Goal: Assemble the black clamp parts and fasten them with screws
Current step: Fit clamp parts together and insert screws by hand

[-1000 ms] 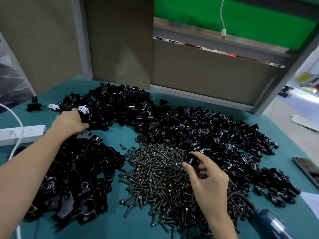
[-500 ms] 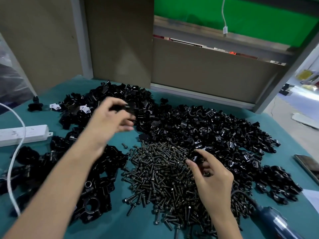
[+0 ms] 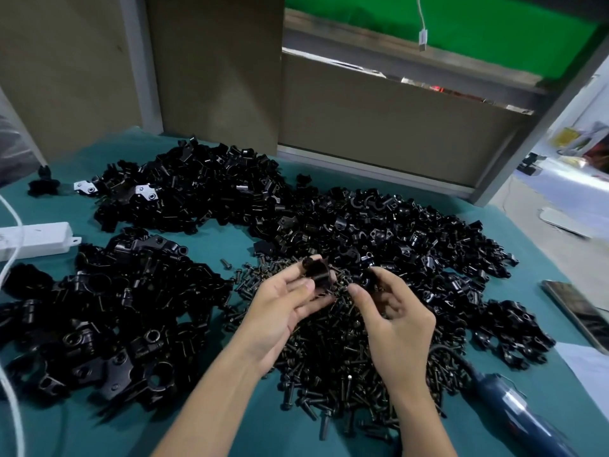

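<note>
My left hand (image 3: 283,305) holds a black clamp part (image 3: 318,275) between thumb and fingers, above the heap of dark screws (image 3: 333,344) in the middle of the table. Just to its right, my right hand (image 3: 395,311) pinches a smaller black clamp piece (image 3: 364,278) at its fingertips. The two parts are a few centimetres apart. Piles of black clamp parts lie around: one at the back left (image 3: 197,189), one at the back right (image 3: 395,235), and a pile of larger pieces at the front left (image 3: 108,318).
A white power strip (image 3: 36,237) with a white cable lies at the left edge. A blue-handled electric screwdriver (image 3: 514,413) lies at the front right. A phone (image 3: 580,308) and a sheet of paper (image 3: 590,364) sit at the right edge. Teal cloth (image 3: 92,433) covers the table.
My left hand has carried a black part from the back-left pile down to the middle, over the screws. My right hand rose slightly with its piece, and the two hands came close together.
</note>
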